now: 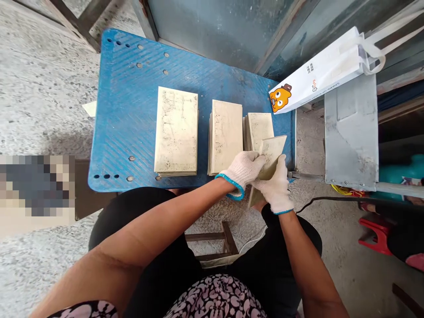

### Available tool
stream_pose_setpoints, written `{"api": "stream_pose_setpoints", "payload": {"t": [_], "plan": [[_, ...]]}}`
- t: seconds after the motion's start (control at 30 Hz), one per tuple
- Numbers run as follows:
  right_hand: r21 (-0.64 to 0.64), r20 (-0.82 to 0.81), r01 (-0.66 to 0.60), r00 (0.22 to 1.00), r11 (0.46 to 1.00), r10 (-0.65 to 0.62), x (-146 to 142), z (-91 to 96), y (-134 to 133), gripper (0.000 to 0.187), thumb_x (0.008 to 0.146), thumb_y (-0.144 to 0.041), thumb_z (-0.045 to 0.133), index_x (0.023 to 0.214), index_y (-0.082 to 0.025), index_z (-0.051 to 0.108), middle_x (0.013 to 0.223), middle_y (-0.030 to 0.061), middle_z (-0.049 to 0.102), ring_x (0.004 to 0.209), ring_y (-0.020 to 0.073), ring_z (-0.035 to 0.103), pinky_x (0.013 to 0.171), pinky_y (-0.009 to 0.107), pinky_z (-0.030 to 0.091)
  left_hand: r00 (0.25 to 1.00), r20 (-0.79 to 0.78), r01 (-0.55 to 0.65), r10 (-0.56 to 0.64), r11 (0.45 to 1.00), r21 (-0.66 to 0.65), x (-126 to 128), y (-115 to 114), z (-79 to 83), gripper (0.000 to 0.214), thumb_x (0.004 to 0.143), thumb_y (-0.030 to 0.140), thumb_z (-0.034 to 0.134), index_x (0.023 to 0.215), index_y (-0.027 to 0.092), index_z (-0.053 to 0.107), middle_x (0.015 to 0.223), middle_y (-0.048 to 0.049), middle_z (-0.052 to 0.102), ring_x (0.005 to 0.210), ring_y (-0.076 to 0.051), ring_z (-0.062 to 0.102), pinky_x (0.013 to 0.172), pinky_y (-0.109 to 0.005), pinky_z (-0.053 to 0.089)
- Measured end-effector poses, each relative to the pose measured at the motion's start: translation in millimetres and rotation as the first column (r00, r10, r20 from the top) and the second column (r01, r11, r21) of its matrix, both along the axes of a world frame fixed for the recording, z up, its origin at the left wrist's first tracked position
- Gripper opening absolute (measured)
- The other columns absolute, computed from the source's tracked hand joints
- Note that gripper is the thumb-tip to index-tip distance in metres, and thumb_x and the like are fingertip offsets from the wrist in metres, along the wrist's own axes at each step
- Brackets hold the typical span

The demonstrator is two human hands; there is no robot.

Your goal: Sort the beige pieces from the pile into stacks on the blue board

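Observation:
Both my hands wear white knit gloves with blue cuffs. My left hand (243, 170) and my right hand (277, 187) are closed together on one pale beige tile (272, 152), held tilted over the front right corner of a blue board (129, 115). On the board lie three stacks of the same tiles: a wide left stack (176, 130), a middle stack (225, 134), and a right stack (260, 128) just behind the held tile.
A white paper bag (318, 73) with an orange cartoon face leans at the board's right edge. A grey metal machine part (351, 132) stands to the right, a black cable (318, 201) and a red stool (374, 232) below it. Concrete floor surrounds the board.

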State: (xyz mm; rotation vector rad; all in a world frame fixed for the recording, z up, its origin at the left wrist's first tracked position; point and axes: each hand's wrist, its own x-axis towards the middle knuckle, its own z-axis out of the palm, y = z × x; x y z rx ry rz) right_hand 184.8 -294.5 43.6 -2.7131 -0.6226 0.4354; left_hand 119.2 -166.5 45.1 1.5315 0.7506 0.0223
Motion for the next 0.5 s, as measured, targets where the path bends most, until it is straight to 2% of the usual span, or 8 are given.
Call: {"api": "stream_pose_setpoints", "payload": {"t": [0.07, 0.13, 0.2, 0.27, 0.37, 0.5], "plan": [[-0.054, 0.033, 0.031, 0.999, 0.998, -0.029, 13, 7.8, 10, 0.127, 0.056, -0.053, 0.083, 0.159, -0.023, 0.013, 0.149, 0.0203, 0.039, 0.128, 0.0422, 0.051, 0.100, 0.053, 0.047, 1.000, 0.015, 0.017, -0.018, 0.999, 0.029, 3, 4, 4.3, 0.032, 0.091, 0.037, 0.045, 0.066, 0.019, 0.053, 0.061, 0.0013, 0.052, 0.065, -0.013, 0.048, 0.060, -0.026, 0.036], [-0.114, 0.081, 0.084, 0.994, 0.990, -0.075, 30, 12.7, 23, 0.125, 0.057, -0.052, 0.082, 0.159, -0.027, 0.013, 0.150, 0.0192, 0.038, 0.125, 0.0430, 0.053, 0.098, 0.055, 0.047, 0.998, -0.029, 0.055, -0.052, 0.992, 0.111, 3, 8, 7.1, 0.026, 0.090, 0.039, 0.049, 0.079, 0.018, 0.061, 0.073, -0.0025, 0.062, 0.070, -0.015, 0.055, 0.063, -0.027, 0.041], [-0.138, 0.114, 0.108, 0.989, 0.985, -0.093, 49, 11.3, 36, 0.126, 0.055, -0.051, 0.083, 0.159, -0.027, 0.015, 0.150, 0.0198, 0.037, 0.124, 0.0437, 0.053, 0.099, 0.055, 0.047, 0.987, -0.109, 0.137, -0.119, 0.976, 0.167, 0, 9, 7.7, 0.026, 0.089, 0.040, 0.052, 0.090, 0.016, 0.063, 0.081, -0.0064, 0.068, 0.076, -0.018, 0.061, 0.066, -0.029, 0.044], [-0.140, 0.116, 0.078, 0.991, 0.987, -0.062, 67, 2.8, 50, 0.131, 0.049, -0.049, 0.086, 0.158, -0.023, 0.018, 0.149, 0.0220, 0.038, 0.126, 0.0443, 0.051, 0.101, 0.055, 0.045, 0.961, -0.164, 0.252, -0.225, 0.953, 0.171, -5, 6, 7.1, 0.029, 0.090, 0.039, 0.050, 0.097, 0.016, 0.065, 0.090, -0.0091, 0.071, 0.084, -0.021, 0.066, 0.070, -0.029, 0.048], [-0.133, 0.105, 0.021, 0.994, 0.991, -0.007, 87, -16.7, 67, 0.134, 0.044, -0.047, 0.088, 0.156, -0.016, 0.021, 0.147, 0.0242, 0.039, 0.130, 0.0432, 0.047, 0.104, 0.052, 0.043, 0.888, -0.195, 0.449, -0.416, 0.875, 0.182, -15, -4, 8.2, 0.033, 0.089, 0.039, 0.050, 0.109, 0.017, 0.065, 0.104, -0.0108, 0.073, 0.098, -0.025, 0.069, 0.077, -0.031, 0.052], [-0.175, 0.066, -0.008, 0.998, 0.985, 0.020, 95, -34.4, 85, 0.139, 0.040, -0.044, 0.089, 0.157, -0.012, 0.020, 0.144, 0.0261, 0.042, 0.127, 0.0432, 0.049, 0.103, 0.053, 0.043, 0.756, -0.269, 0.651, -0.597, 0.730, 0.207, -29, -14, 14.6, 0.034, 0.085, 0.037, 0.051, 0.106, 0.016, 0.067, 0.105, -0.0139, 0.074, 0.096, -0.031, 0.072, 0.076, -0.037, 0.056]]}}
